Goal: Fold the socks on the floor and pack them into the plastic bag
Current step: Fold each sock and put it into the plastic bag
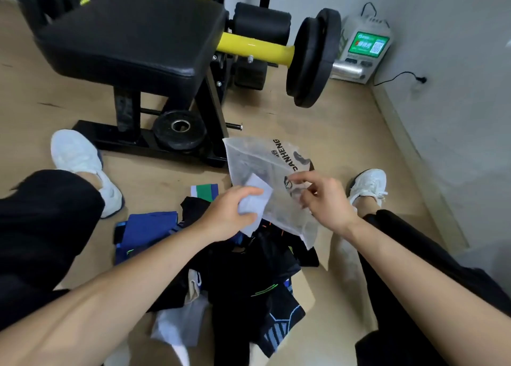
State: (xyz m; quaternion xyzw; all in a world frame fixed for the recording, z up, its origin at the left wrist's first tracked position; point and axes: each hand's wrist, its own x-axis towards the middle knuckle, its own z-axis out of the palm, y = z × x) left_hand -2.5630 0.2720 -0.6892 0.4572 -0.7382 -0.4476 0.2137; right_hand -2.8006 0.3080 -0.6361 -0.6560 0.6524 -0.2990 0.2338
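the left hand (228,215) grips a folded white sock (255,199) right at the bag (257,161), the right hand (325,199) pinches the edge of the bag, and the bag is held just over the pile of socks (249,277) on the floor (318,133).

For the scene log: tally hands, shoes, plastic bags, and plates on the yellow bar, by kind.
Plastic bag: 1
Hands: 2 (left hand grips white sock, right hand pinches bag)
White shoes: 2
Plates on the yellow bar: 2
Total: 7
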